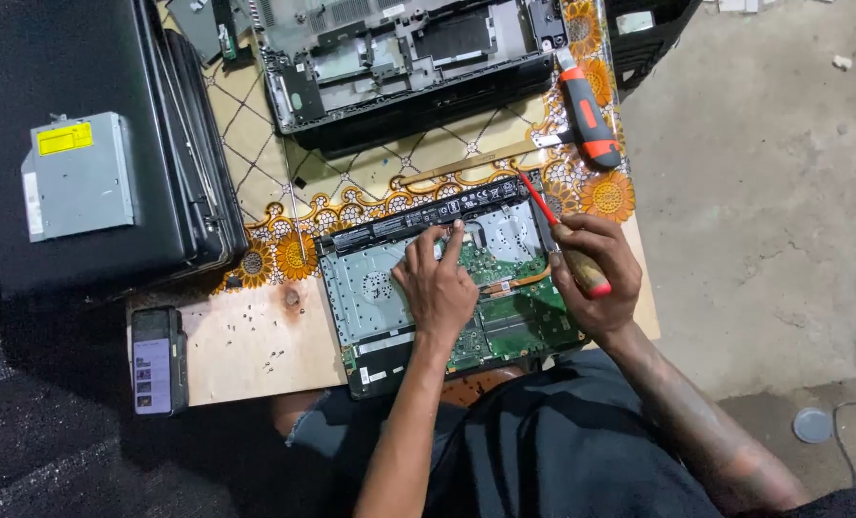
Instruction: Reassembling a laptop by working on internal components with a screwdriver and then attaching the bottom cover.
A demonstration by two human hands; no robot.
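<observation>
The left hand lies flat and open on the opened laptop, while the right hand grips a red screwdriver.

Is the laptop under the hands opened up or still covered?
Opened up: the black laptop base has no cover, exposing its green circuit board.
</observation>
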